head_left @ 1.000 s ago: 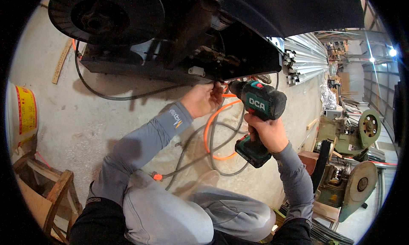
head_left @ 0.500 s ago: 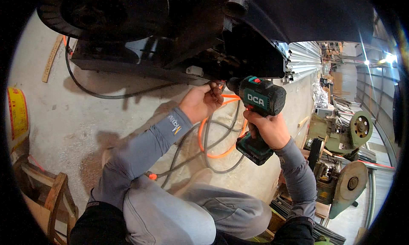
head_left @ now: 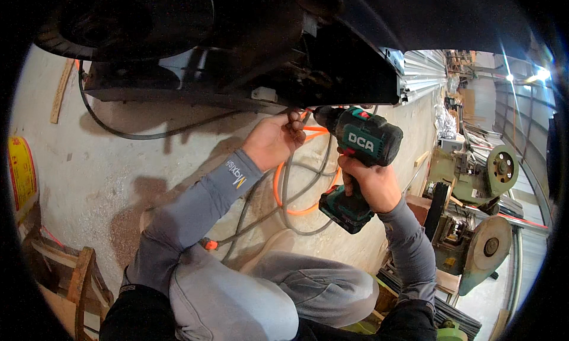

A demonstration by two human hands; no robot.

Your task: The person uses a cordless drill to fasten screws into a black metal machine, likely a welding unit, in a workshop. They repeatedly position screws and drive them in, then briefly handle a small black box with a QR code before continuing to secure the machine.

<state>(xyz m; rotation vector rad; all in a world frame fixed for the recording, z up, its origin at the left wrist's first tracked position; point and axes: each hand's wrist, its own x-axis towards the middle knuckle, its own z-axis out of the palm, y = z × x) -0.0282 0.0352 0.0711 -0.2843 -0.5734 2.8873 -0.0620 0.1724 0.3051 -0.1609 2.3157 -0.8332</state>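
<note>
My right hand is wrapped round the grip of a green and black cordless drill. The drill lies nearly level, its chuck pointing left at the lower edge of a dark machine frame. Just left of the chuck, my left hand has its fingertips pinched together below that edge. Whatever sits between those fingertips is too small or hidden to make out. The drill's tip and its meeting point with the frame are also hard to see. A small pale block is on the frame above my left hand.
Orange hose and dark cables lie coiled on the concrete floor below my hands. A large black wheel-like disc is at upper left. Green machines stand at right. A wooden frame and yellow-red container are at left.
The drill has tilted slightly, its battery end swinging left and its body dropping a little. My left fingertips have drawn a little left of the chuck. The view has shifted slightly.
</note>
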